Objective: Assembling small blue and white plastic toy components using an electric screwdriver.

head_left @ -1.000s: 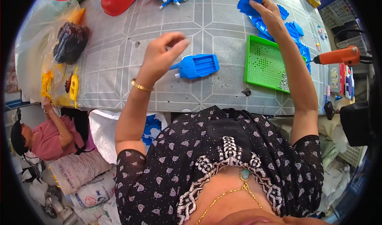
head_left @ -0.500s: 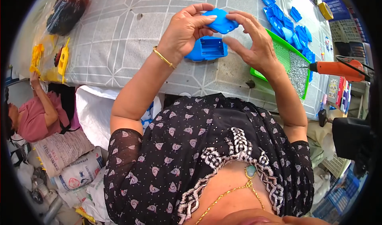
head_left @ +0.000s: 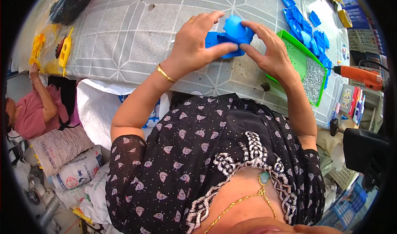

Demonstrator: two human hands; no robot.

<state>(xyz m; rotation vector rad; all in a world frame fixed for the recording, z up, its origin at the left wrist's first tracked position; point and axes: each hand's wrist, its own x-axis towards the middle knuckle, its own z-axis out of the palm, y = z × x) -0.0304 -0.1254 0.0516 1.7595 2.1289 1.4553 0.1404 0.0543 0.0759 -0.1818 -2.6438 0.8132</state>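
While the right hand [head_left: 271,50], just right of upper centre in the frame, grasps a blue cover [head_left: 237,30] at its right edge, with the index finger on the upper part and the thumb bent in near the lower corner, the left hand [head_left: 194,46] stands opposite it, spread wide; its index finger reaches up and away from the thumb, leaving a broad gap between them, and its thumb lies along the lower edge of a blue housing [head_left: 214,39]; the remaining left fingers are partly hidden, so whether they grip the housing cannot be told.

The cover is tilted over the right end of the housing, which sits on the grey patterned bench [head_left: 132,35] at upper centre; whether the two touch is unclear; a gold bracelet [head_left: 165,73] circles the left wrist.

Right of the right hand lies a green tray [head_left: 294,56], with small silver pieces [head_left: 313,81] gathered at its lower end; more blue parts [head_left: 298,24] are scattered at upper right; an orange power driver [head_left: 360,76] points leftward at the right side of the frame; yellow parts [head_left: 65,54] lie at upper left, near another person's hand [head_left: 34,72].
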